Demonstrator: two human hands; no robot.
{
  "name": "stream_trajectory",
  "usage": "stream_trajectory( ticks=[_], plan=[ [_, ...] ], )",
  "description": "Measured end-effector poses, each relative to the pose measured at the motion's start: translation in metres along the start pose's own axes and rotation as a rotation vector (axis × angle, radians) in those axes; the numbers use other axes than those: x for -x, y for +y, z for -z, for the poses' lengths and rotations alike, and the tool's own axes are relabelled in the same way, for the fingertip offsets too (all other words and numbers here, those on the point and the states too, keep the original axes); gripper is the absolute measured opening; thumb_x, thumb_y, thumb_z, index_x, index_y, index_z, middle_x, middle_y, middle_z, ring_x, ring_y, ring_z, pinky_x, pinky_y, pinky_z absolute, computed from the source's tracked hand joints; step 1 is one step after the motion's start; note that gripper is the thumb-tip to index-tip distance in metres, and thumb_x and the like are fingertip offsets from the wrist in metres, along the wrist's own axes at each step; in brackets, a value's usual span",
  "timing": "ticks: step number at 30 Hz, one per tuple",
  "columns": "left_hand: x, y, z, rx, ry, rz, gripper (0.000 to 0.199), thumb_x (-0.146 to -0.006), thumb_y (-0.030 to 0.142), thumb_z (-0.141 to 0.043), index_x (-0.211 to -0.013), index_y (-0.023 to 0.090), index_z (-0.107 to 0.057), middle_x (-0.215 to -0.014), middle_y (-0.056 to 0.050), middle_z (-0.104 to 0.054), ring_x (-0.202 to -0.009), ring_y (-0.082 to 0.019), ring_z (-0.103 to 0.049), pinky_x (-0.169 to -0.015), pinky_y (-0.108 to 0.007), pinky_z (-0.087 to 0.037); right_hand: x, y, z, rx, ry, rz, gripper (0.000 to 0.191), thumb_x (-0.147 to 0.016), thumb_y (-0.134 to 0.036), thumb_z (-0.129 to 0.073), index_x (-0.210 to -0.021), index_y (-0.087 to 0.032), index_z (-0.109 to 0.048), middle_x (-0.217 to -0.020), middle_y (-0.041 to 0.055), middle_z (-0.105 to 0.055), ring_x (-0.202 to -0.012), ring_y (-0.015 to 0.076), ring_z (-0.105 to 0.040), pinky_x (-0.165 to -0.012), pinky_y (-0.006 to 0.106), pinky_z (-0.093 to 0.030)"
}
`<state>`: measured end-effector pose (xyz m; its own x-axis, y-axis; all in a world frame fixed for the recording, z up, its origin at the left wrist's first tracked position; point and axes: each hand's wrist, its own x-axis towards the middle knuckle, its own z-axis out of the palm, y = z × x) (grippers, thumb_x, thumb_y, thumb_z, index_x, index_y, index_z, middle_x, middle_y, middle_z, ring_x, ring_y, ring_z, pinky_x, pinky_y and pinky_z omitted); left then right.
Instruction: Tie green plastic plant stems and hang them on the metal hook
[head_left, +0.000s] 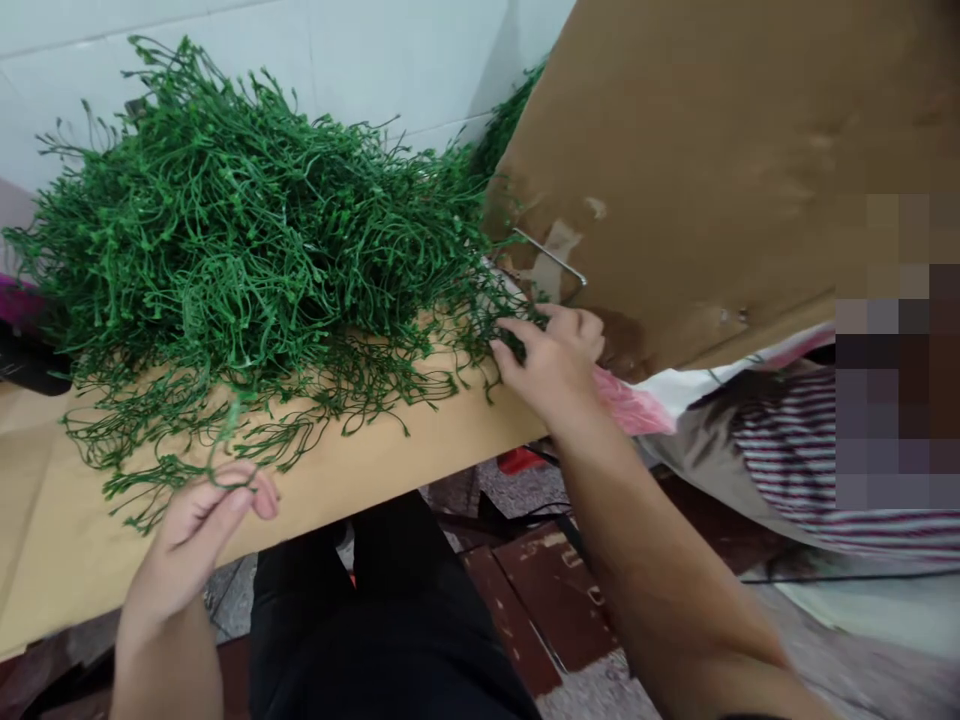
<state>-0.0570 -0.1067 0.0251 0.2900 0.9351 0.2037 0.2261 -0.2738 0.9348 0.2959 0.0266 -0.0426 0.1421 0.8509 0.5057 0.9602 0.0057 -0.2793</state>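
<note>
Brown cardboard (712,150) slants up to the right of the heap of green strands (262,230), perhaps walling off that end; whether it is a box, and what it holds, you cannot tell. The tan work surface (345,465) runs under the heap, its near strip probably left as room for your hands. Your right hand (559,370) is at the heap's right end, fingers loosely parted among strands; whether it grips any is unclear. Your left hand (199,520), before the heap, pinches a thin strand (213,470), likely to single it out. Pink plastic (636,402) lies right of the heap, any contents hidden; nearer the heap is a thin metal rod (551,257).
</note>
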Motion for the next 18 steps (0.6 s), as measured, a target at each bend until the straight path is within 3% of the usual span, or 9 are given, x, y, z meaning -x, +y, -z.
stream_trajectory(
  ticks=[2, 4, 6, 8, 10, 12, 14, 16, 18],
  plan=[
    [0.0, -0.001, -0.01, -0.128, -0.091, 0.025, 0.025, -0.088, 0.025, -0.046, -0.071, 0.016, -0.063, -0.072, -0.005, -0.062, -0.076, -0.017, -0.058, -0.073, -0.029, -0.045, 0.015, -0.025, 0.009, -0.165, 0.046, 0.101, 0.034, -0.083, -0.037, -0.049, -0.1, -0.016, -0.069, -0.116, 0.0164, -0.052, -0.114, 0.0326, -0.04, -0.093, 0.05, -0.034],
    [-0.002, -0.003, -0.021, -0.208, -0.175, 0.045, 0.029, -0.09, 0.026, -0.042, -0.072, 0.015, -0.062, -0.073, -0.005, -0.061, -0.076, -0.016, -0.057, -0.07, -0.028, -0.044, 0.034, -0.059, 0.018, -0.432, -0.047, 0.215, 0.031, -0.085, -0.036, -0.047, -0.096, -0.015, -0.068, -0.107, 0.0144, -0.057, -0.111, 0.0279, -0.046, -0.095, 0.046, -0.037],
    [-0.003, -0.005, -0.034, -0.263, -0.236, 0.061, 0.03, -0.091, 0.027, -0.039, -0.074, 0.015, -0.061, -0.073, -0.005, -0.06, -0.076, -0.015, -0.056, -0.071, -0.027, -0.043, 0.053, -0.098, 0.024, -0.77, -0.299, 0.281, 0.031, -0.087, -0.035, -0.045, -0.102, -0.015, -0.063, -0.103, 0.0124, -0.06, -0.105, 0.0228, -0.052, -0.092, 0.041, -0.042],
    [-0.003, -0.008, -0.048, -0.324, -0.287, 0.088, 0.031, -0.091, 0.028, -0.038, -0.074, 0.016, -0.06, -0.072, -0.005, -0.06, -0.074, -0.015, -0.055, -0.071, -0.027, -0.042, 0.067, -0.134, 0.025, -1.084, -0.601, 0.242, 0.034, -0.087, -0.038, -0.043, -0.108, -0.015, -0.056, -0.103, 0.0117, -0.06, -0.096, 0.0182, -0.057, -0.084, 0.035, -0.047],
    [-0.001, -0.009, -0.059, -0.383, -0.31, 0.117, 0.032, -0.09, 0.03, -0.038, -0.072, 0.016, -0.059, -0.073, -0.005, -0.06, -0.073, -0.015, -0.054, -0.07, -0.028, -0.042, 0.073, -0.162, 0.023, -1.317, -0.819, 0.164, 0.036, -0.085, -0.046, -0.045, -0.104, -0.016, -0.053, -0.096, 0.0089, -0.06, -0.08, 0.014, -0.057, -0.072, 0.03, -0.049],
    [0.004, -0.012, -0.067, -0.425, -0.313, 0.141, 0.032, -0.09, 0.031, -0.038, -0.071, 0.016, -0.059, -0.074, -0.007, -0.061, -0.073, -0.016, -0.054, -0.069, -0.029, -0.042, 0.074, -0.179, 0.019, -1.505, -0.943, 0.06, 0.041, -0.081, -0.055, -0.047, -0.098, -0.018, -0.05, -0.081, 0.0033, -0.058, -0.066, 0.0106, -0.053, -0.063, 0.026, -0.047],
    [0.01, -0.016, -0.068, -0.449, -0.318, 0.166, 0.032, -0.09, 0.032, -0.038, -0.072, 0.016, -0.06, -0.074, -0.007, -0.061, -0.072, -0.016, -0.054, -0.069, -0.029, -0.043, 0.076, -0.186, 0.017, -1.625, -0.978, -0.033, 0.043, -0.079, -0.059, -0.048, -0.093, -0.018, -0.049, -0.065, -0.0029, -0.048, -0.055, 0.0081, -0.044, -0.055, 0.023, -0.042],
    [0.018, -0.021, -0.063, -0.417, -0.333, 0.197, 0.032, -0.09, 0.032, -0.038, -0.074, 0.016, -0.06, -0.075, -0.007, -0.062, -0.074, -0.016, -0.055, -0.072, -0.029, -0.045, 0.082, -0.186, 0.017, -1.636, -0.972, -0.075, 0.04, -0.081, -0.059, -0.046, -0.087, -0.019, -0.048, -0.057, -0.0064, -0.036, -0.049, 0.007, -0.035, -0.049, 0.021, -0.036],
    [0.025, -0.027, -0.054, -0.321, -0.322, 0.225, 0.028, -0.09, 0.031, -0.039, -0.083, 0.016, -0.062, -0.086, -0.007, -0.065, -0.083, -0.017, -0.058, -0.078, -0.029, -0.047, 0.094, -0.183, 0.02, -1.561, -0.966, -0.016, 0.037, -0.085, -0.055, -0.042, -0.085, -0.019, -0.048, -0.058, -0.0057, -0.035, -0.051, 0.0076, -0.034, -0.05, 0.022, -0.035]
  ],
)
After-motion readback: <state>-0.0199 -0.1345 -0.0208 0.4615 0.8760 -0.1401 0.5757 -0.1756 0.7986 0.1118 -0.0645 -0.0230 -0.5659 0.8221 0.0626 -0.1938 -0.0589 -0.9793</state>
